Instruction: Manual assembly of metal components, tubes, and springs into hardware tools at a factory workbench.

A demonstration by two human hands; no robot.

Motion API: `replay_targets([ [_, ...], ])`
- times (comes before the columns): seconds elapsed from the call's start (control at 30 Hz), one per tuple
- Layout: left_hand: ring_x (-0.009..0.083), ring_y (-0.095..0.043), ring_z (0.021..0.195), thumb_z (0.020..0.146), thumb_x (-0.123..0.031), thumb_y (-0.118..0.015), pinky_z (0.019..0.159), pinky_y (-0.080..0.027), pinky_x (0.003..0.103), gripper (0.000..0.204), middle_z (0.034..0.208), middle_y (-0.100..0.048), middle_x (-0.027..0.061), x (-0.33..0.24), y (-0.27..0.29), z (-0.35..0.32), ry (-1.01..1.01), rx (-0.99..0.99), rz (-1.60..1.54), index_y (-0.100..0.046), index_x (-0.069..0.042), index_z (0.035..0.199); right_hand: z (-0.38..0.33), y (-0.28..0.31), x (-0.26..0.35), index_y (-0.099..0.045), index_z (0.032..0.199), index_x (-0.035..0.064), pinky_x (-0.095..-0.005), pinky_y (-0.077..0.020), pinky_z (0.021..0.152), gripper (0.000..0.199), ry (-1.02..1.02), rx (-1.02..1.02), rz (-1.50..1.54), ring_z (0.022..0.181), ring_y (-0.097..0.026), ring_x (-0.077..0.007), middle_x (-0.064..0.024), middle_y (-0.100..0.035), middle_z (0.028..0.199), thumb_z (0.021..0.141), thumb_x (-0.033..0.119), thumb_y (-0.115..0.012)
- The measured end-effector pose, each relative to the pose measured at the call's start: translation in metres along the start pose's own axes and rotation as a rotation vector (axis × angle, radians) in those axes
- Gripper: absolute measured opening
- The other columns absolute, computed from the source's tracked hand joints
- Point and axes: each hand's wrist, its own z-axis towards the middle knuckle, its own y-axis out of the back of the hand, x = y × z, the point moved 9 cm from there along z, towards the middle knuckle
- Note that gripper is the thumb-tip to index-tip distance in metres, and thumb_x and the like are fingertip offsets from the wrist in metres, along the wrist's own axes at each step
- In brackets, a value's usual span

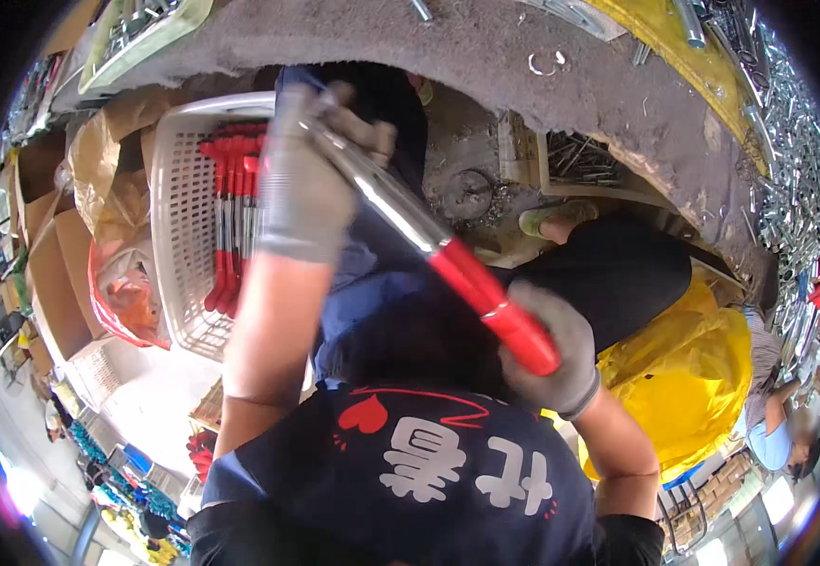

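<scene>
A tool (447, 255) with a shiny metal shaft and a red grip runs on a slant across the middle of the view, metal end up and to the left, red end down and to the right. It is held in the air between both gloved hands, above the person's lap and dark shirt (410, 472).

The left hand (311, 170), in a grey glove, closes around the upper metal end, its fingers (372, 137) curled over the shaft. The right hand (551, 354), also gloved in grey, wraps the lower end of the red grip, fingers pressed round it.

Just left of the left forearm stands a white plastic basket (179, 236) with latticed walls. Inside it lies a bundle of like tools (235, 217), red grips and metal shafts side by side. Left of the basket sits a crumpled clear bag with something orange in it (127, 292), and beyond that some brown cardboard boxes (56, 274).

To the right of the right hand lies a yellow plastic sheet (683, 377) over the lap. A grey surface (485, 57) curves along the top of the view, with heaps of shiny metal parts (796, 179) along its right rim. At the far right edge another person (778, 424) in a light blue top is partly visible.
</scene>
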Motion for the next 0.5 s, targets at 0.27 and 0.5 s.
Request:
replay_targets([
  [0.27, 0.0289, -0.059, 0.073, 0.09, -0.05, -0.051, 0.082, -0.051, 0.047, 0.043, 0.066, -0.057, 0.0067, 0.234, -0.006, 0.015, 0.547, -0.12, -0.484, -0.061, -0.008, 0.092, -0.082, -0.012, -0.137, -0.054, 0.096, 0.0062, -0.0301, -0.0459, 0.059, 0.02, -1.141, -0.431, 1.144, 0.059, -0.051, -0.0153, -0.0019, -0.051, 0.07, 0.086, 0.023, -0.055],
  [0.5, 0.0264, -0.063, 0.093, 0.097, -0.039, -0.04, 0.082, -0.053, 0.041, 0.039, 0.102, -0.063, 0.0104, 0.34, 0.083, 0.018, 0.703, -0.375, 0.156, -0.06, -0.008, 0.113, -0.085, -0.01, -0.194, -0.056, 0.12, -0.003, -0.0251, -0.0468, 0.082, 0.046, -1.009, -0.268, 0.251, 0.09, -0.059, -0.0116, -0.0084, -0.065, 0.1, 0.078, 0.011, -0.07],
])
